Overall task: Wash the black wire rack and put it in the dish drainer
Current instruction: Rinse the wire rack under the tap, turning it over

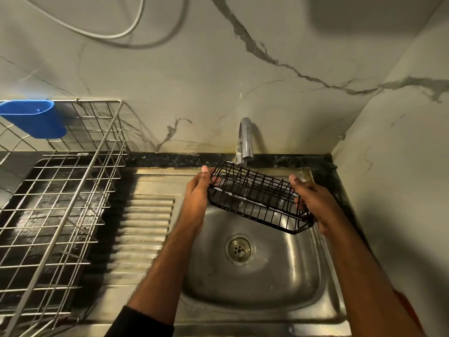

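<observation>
Over sink | black wire rack tilted under tap | left hand, right hand gripping its ends

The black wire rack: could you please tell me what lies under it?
Under the black wire rack is the steel sink, its drain visible. The basin's rear part is partly covered.

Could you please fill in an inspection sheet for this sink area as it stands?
Surface: stainless steel sink, bare basin, ribbed drainboard on its left.
Job's things: black wire rack held tilted under the grey tap; silver wire dish drainer left of the sink.
Clutter: blue plastic cup hung on the drainer.
Hands: left hand and right hand grip the rack's ends.
Cables: white cable on the wall.
Surroundings: marble-patterned walls.
</observation>
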{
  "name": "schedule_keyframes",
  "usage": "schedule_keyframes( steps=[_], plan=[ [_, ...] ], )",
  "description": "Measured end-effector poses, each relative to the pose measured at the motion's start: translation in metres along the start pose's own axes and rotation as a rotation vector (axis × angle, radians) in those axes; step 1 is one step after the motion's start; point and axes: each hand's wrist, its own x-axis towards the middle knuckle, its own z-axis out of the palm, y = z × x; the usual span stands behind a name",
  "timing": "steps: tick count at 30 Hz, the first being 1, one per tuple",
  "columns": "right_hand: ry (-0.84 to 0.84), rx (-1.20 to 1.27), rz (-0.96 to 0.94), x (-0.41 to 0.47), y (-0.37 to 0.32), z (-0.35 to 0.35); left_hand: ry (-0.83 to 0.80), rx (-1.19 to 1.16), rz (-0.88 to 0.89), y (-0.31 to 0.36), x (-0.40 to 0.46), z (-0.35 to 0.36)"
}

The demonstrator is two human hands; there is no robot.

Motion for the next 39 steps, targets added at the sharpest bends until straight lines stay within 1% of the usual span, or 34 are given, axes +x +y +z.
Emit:
schedule_keyframes(
  steps=[4,10,14,20,25,33,39],
  plan=[
    [0.022,0.011,-0.003,-0.004,0.003,-0.009,-0.005,0.051,0.023,-0.002,-0.001,0.006],
    [0.052,-0.004,0.001,-0.012,0.01,-0.021,-0.064,0.124,0.067,0.0,-0.004,0.018],
    [0.052,0.019,0.014,-0.017,0.014,-0.025,-0.098,0.156,0.063,0.0,-0.004,0.024],
    [0.116,0.065,0.039,-0.021,0.019,-0.028,-0.183,0.244,0.019,0.004,0.002,0.035],
    [0.142,0.058,0.042,-0.025,0.023,-0.035,-0.195,0.244,0.018,-0.001,0.003,0.04],
    [0.112,0.094,0.023,-0.029,0.026,-0.042,-0.177,0.197,0.043,-0.006,-0.002,0.043],
    [0.089,0.06,-0.006,-0.03,0.027,-0.038,-0.166,0.193,0.063,-0.002,-0.004,0.034]
  ],
)
